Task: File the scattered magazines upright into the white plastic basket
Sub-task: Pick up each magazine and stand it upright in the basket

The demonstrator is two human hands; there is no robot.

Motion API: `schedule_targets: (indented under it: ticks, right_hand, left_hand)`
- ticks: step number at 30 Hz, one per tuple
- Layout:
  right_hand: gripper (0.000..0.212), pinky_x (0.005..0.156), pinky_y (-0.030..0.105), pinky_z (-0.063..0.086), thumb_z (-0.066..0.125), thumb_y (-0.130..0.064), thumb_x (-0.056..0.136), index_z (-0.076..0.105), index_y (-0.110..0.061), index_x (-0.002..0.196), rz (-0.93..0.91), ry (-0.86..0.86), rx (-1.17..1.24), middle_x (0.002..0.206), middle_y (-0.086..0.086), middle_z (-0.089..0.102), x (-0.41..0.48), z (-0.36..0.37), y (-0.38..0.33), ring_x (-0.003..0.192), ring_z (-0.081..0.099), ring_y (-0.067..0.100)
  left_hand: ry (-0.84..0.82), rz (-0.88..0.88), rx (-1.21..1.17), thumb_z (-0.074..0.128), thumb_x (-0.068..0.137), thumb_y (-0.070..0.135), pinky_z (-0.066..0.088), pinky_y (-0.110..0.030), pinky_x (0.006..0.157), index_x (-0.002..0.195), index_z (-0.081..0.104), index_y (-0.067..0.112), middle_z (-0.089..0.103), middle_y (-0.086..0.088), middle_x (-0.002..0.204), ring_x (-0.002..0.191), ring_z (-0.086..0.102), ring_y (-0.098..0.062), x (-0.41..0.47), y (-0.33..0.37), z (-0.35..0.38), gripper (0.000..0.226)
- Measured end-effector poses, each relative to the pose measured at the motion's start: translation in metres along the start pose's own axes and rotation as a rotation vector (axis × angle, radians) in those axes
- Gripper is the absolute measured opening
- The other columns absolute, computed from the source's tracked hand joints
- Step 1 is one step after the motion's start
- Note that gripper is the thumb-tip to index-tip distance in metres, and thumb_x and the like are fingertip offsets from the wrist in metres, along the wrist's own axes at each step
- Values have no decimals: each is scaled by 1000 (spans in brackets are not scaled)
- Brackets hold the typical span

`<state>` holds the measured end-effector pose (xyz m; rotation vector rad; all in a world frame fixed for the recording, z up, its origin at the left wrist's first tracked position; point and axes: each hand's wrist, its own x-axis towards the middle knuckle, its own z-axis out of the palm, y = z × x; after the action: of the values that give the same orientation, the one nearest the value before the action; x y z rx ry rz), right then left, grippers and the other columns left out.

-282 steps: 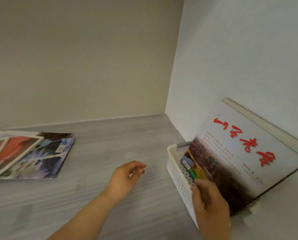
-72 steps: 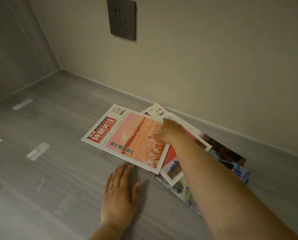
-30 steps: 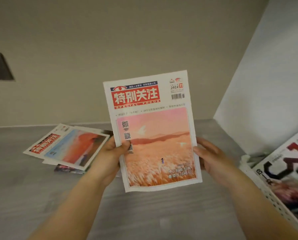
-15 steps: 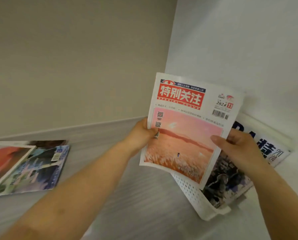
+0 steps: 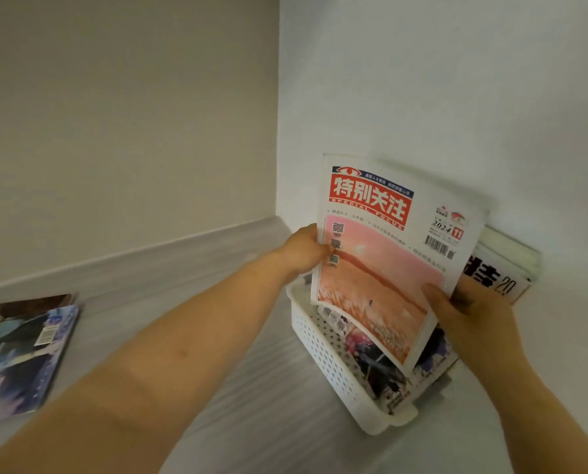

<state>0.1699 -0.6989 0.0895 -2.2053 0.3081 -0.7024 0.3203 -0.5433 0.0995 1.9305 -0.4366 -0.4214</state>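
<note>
Lower and nearer the corner than half a second ago, the pink-covered magazine (image 5: 384, 268) now hangs over the open top of the white plastic basket (image 5: 323, 350); whether its bottom edge is yet inside the rim cannot be told. The left hand (image 5: 302, 249) pinches the spine side and the right hand (image 5: 466, 309) grips the lower right edge, thumb on the cover. The lower edge already curls forward, and that is the likely trouble: the limp cover could buckle or catch on the filed magazines (image 5: 378, 364) leaning back toward the white wall (image 5: 422, 80), leaving the issue folded or slumped rather than upright. A hard push might also slide the light basket along the grey tabletop (image 5: 251, 388). The gap in front of the filed magazines looks narrow, with the perforated front wall close beside the path. Well apart at the left edge, a small pile of scattered magazines (image 5: 22, 354) lies flat on the tabletop, partly cut off by the frame
</note>
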Motion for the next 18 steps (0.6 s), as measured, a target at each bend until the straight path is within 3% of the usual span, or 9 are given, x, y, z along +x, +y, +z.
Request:
schedule_targets:
  ticks: [4,7,9,12,14,17,18]
  right_hand:
    - [20,55,14,35,56,-13,84,64,-10,102,67,-9,-39,81,-6,60,-10,23,17,64,50,3]
    - [19,52,16,35,55,-14,85,63,-7,100,113,-11,-107,78,-1,61,-17,40,29,59,50,8]
    - [18,50,15,34,55,-12,85,64,-4,98,125,19,-126,74,-1,60,-21,47,37,55,47,3]
    - [19,52,13,33,56,-11,84,63,-2,99,156,71,-125,78,4,64,-22,53,41,54,48,5]
    - [20,53,13,33,56,-12,84,62,0,98,165,76,-144,81,6,64,-23,55,42,56,48,11]
    - [11,48,14,31,57,-13,83,60,-5,77,169,60,-175,68,7,64,-22,51,43,49,46,4]
    - [19,46,15,30,57,-14,84,53,-12,65,171,55,-191,61,3,61,-22,49,44,47,45,3]
  left_hand:
    - [-33,-58,79,43,89,2,44,-26,65,117,52,5,60,-17,120,99,56,-30,12,-15,5,29]
    - [-44,-79,94,45,88,0,45,-36,83,117,53,6,60,-17,119,104,56,-31,19,-26,11,31]
    - [-34,-82,109,43,88,0,42,-33,90,120,51,8,58,-15,126,115,53,-30,22,-33,15,34]
    - [-7,-69,89,42,90,3,39,-27,85,124,43,8,54,-13,130,116,51,-25,27,-37,20,35]
    - [-2,-50,64,42,91,6,40,-26,82,128,37,9,53,-12,129,106,50,-19,29,-36,25,37]
    - [-29,-29,40,40,93,11,41,-26,79,131,35,14,54,-10,129,101,50,-16,29,-35,32,39]
    - [-40,-31,32,40,93,11,43,-27,80,132,35,15,54,-10,129,105,53,-19,29,-36,33,39]
